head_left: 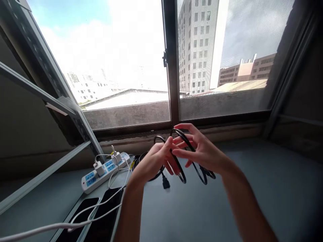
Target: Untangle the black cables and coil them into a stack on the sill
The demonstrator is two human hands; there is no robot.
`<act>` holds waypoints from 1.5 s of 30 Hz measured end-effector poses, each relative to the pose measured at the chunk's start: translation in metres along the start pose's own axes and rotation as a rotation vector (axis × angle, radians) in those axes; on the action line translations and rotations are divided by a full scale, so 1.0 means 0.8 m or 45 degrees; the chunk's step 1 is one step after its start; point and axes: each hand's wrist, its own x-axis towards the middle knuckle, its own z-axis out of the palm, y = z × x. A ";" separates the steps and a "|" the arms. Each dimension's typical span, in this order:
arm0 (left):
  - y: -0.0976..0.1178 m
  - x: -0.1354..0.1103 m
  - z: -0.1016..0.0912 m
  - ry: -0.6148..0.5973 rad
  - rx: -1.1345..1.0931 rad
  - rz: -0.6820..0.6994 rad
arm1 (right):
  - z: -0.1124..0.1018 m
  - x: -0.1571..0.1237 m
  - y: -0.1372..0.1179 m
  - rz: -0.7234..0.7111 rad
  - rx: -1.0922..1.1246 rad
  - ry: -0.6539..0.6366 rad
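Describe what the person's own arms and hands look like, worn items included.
Both forearms are bare to the bottom edge of the picture: no sleeves, gloves, watch or bracelets show. The left hand and right hand show no rings, though motion blur softens the fingers.

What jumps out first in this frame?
Centre frame, the left hand and right hand hold a coiled black cable above the grey sill, its plug dangling. Lower left sits a white power strip with blue sockets, two white chargers plugged in. Behind, a large dark-framed window shows bright sky and high-rises.
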 end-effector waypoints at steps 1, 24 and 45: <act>-0.001 0.002 0.005 -0.026 0.024 -0.008 | 0.002 -0.001 0.002 0.031 -0.047 -0.031; -0.030 0.034 -0.012 0.611 0.687 0.666 | -0.013 0.000 -0.006 -0.329 -0.371 0.385; -0.020 0.028 -0.012 1.148 -0.430 0.619 | -0.022 0.036 0.039 -0.292 -0.479 0.637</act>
